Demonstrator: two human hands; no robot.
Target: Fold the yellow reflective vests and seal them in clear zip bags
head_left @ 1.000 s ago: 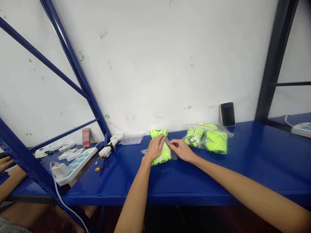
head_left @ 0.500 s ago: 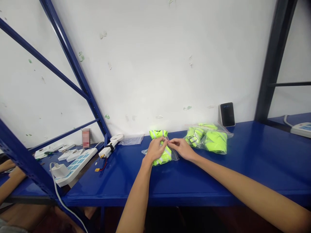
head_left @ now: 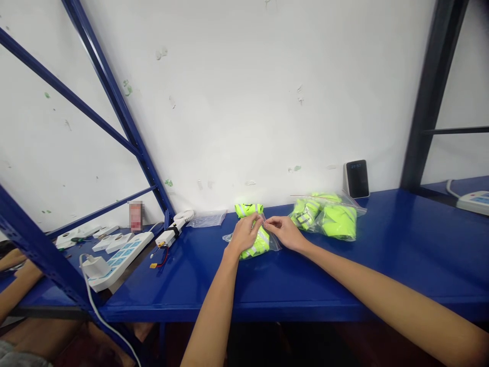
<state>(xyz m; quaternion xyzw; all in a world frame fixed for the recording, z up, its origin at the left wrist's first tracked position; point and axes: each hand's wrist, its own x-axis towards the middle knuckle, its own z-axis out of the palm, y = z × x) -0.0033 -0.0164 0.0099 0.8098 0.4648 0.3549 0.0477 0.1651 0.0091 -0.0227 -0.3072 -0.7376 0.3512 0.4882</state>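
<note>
A clear plastic bag [head_left: 274, 242] with a folded neon-yellow reflective vest [head_left: 256, 246] in it lies on the blue table. My left hand [head_left: 245, 234] rests over the bag, its thumb and fingertips pinching the upper edge. From the right, my right hand [head_left: 284, 231] pinches the same edge, fingertips close to the left ones. Just behind the bag lies another folded neon-yellow vest [head_left: 248, 209] with silver strips. To the right of my hands sit several bagged neon-yellow vests [head_left: 338, 222].
A flat clear bag [head_left: 208, 219] lies by the wall, beside a white device with loose wires [head_left: 168, 236]. At left are a power strip [head_left: 120, 262], a blue rack post [head_left: 49, 255] and another person's arm [head_left: 23, 280]. A small dark-screened clock [head_left: 357, 179] stands at the back right.
Both hands stay at the bag's edge with only tiny finger shifts. The view has tilted very slightly; nothing else has visibly moved.
</note>
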